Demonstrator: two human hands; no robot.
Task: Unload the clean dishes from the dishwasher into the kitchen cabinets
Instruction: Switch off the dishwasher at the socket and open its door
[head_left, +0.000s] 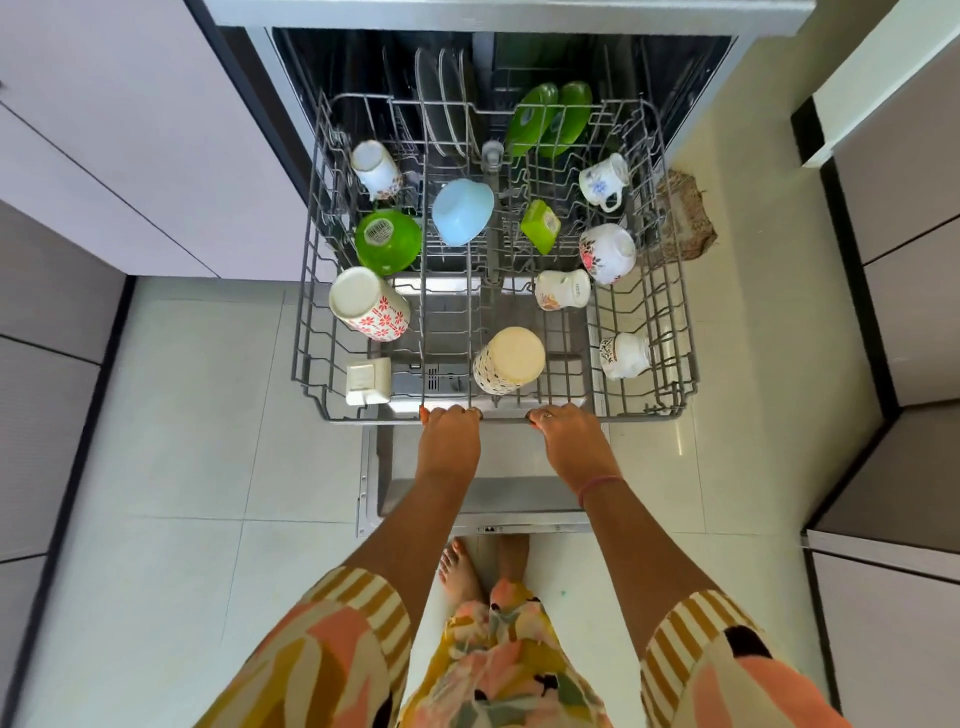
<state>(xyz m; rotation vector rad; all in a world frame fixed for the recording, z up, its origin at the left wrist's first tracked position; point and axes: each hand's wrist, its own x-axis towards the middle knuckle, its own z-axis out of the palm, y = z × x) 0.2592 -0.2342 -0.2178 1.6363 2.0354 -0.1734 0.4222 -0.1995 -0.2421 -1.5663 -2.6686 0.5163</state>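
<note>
The dishwasher's upper wire rack (306, 312) is slid out over the open door (483, 499). My left hand (449, 434) and my right hand (569, 436) both grip the rack's front rail, fingers curled over it. In the rack lie several mugs and cups: a red-flowered mug (369, 304), a cream-bottomed mug (509, 359), and small floral cups (605, 182) along the right side. A light blue bowl (462, 210) and a green bowl (388, 240) sit upside down. Green plates (550, 119) and grey plates (447, 104) stand at the back.
Pale cabinet fronts (104, 156) rise on the left and grey cabinets (904, 312) stand on the right. A brown mat (685, 218) lies on the tiled floor to the right of the rack. My bare feet (462, 571) stand just behind the door's edge.
</note>
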